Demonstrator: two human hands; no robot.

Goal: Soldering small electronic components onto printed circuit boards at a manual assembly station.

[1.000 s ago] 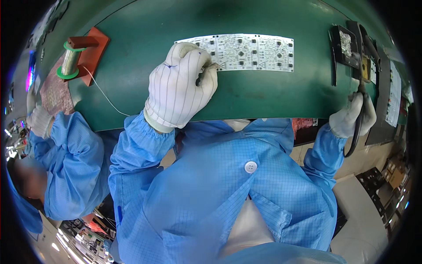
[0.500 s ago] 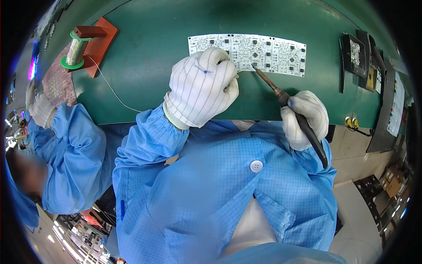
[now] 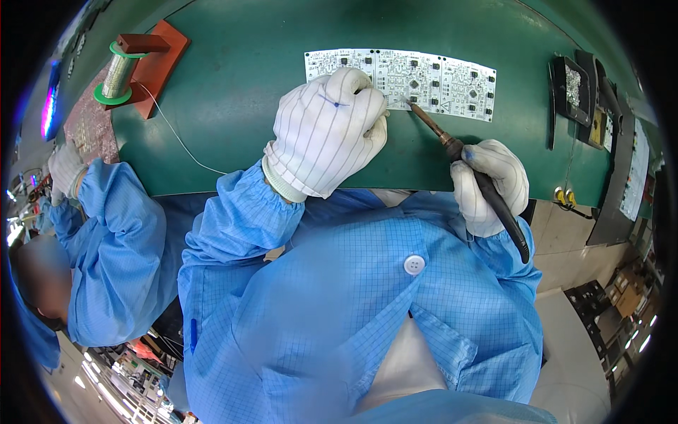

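Green bench [image 3: 261,78]: circuit panel [image 3: 438,78], solder spool [image 3: 116,71]

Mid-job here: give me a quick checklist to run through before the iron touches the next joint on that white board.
1. Soldering iron gripped: ok, the right hand is wrapped round its handle.
2. Tip on the circuit board: ok, it meets the lower edge near the middle.
3. Board steadied: ok, the left hand rests on its left part.
4. Solder wire fed to the joint: cannot tell, it runs from the spool toward the left hand and vanishes beneath it.
5. Iron stand reachable: ok, it sits at the right of the green mat.
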